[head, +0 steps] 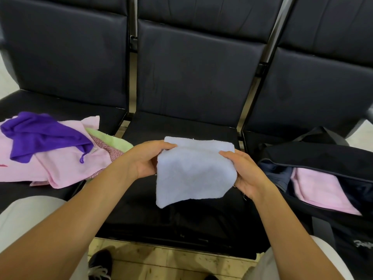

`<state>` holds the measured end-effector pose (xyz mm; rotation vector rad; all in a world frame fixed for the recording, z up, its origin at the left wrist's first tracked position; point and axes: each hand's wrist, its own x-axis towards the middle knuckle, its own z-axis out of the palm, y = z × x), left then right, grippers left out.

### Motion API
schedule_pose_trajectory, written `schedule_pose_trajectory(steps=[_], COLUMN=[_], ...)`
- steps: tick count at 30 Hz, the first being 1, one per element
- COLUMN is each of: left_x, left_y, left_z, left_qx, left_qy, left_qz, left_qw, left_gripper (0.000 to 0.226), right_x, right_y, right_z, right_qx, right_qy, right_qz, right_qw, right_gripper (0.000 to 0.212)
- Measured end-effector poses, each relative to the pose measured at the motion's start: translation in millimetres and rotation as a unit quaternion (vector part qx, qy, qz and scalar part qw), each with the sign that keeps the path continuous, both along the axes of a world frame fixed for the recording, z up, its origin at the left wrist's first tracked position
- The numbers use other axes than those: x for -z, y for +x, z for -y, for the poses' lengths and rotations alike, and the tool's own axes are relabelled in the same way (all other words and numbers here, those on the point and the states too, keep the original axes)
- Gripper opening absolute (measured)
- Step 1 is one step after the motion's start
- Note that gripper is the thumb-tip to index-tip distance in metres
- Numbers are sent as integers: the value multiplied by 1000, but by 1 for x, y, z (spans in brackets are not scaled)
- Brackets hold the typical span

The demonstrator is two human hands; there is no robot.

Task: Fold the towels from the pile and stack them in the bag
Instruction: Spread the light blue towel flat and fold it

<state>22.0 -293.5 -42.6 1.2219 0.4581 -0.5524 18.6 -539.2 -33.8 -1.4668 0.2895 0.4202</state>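
Observation:
A pale blue towel (193,172), folded over, hangs above the middle seat. My left hand (147,160) grips its left edge, thumb on top. Its right edge is held by my right hand (246,174), fingers curled behind the cloth. On the left seat lies the pile: a purple towel (40,134) on pink towels (64,166), with a green towel (113,140) and a patterned red one (107,150) under them. To the right, an open dark bag (323,156) holds a folded pink towel (319,188).
Three dark padded seats (193,81) in a row with metal dividers fill the view. The middle seat cushion (181,219) lies under the towel. My knees in light trousers and a shoe show at the bottom, over a tiled floor (161,263).

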Motion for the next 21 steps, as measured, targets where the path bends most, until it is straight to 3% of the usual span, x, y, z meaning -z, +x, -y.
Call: schedule_pose_trajectory(steps=[4, 8, 14, 18, 21], left_x=[-2, -10, -8, -10, -5], left_y=[-2, -3, -7, -10, -3], left_z=[2, 8, 5, 4, -3], left_qx=[-23, -35, 28, 72, 104], left_qy=[-37, 48, 72, 150, 263], left_qz=[16, 62, 201, 372, 481], left_qw=[999, 996, 976, 913, 830], left_gripper=[32, 10, 25, 39, 58], right_x=[-1, -5, -3, -3, -3], right_y=[-2, -5, -6, -6, -5], right_z=[0, -3, 0, 6, 9], right_qx=[-35, -70, -60, -66, -85], right_qy=[20, 0, 35, 16, -4], right_qz=[36, 105, 129, 171, 197], right_qw=[999, 992, 989, 983, 977], right_gripper=[24, 27, 29, 28, 47])
